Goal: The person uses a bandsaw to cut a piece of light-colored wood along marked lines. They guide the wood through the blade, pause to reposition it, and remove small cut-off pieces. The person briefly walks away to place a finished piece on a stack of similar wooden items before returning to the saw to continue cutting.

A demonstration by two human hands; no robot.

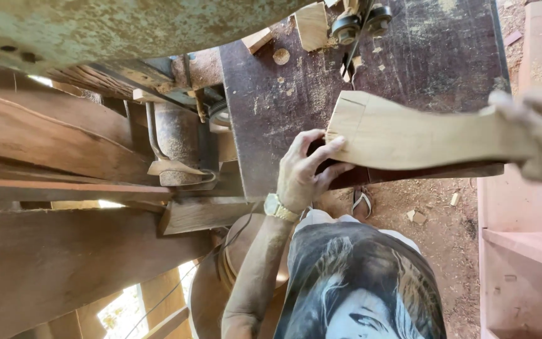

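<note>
— Talk me through it, starting at your hands.

— My left hand (305,169) is clamped on the near end of the wooden blank (409,135): fingers curled over the top face, thumb tucked under the edge. There's a gold watch (278,208) on that wrist. My right hand (537,135) is at the blank's far end, blurred and close to the lens; it looks wrapped round the narrow part, but I can't tell how tightly it's closed.

— Which way does the piece run?

— Its long axis lies across the saw table (271,107), left hand to right hand, so each hand has one end. The left-hand end is the one near the saw blade (349,53), which drops from the blade guide rollers (360,22) just beyond the blank's upper corner. So the left hand is the nearer of the two to the cut.

— How does the blank look?

— Pale, fresh wood, much lighter than the dark table under it. Broad and squarish at the left end, then it sweeps in a curve and narrows toward the right. There's a pencilled line across the broad end, and the near edge overhangs the table's rim.

— And around the table?

— Sawdust and small offcuts (312,25) scattered on its top, rough planks (51,135) stacked off its left side, and a reddish wooden frame (525,245) off its right, standing on dusty ground.
</note>
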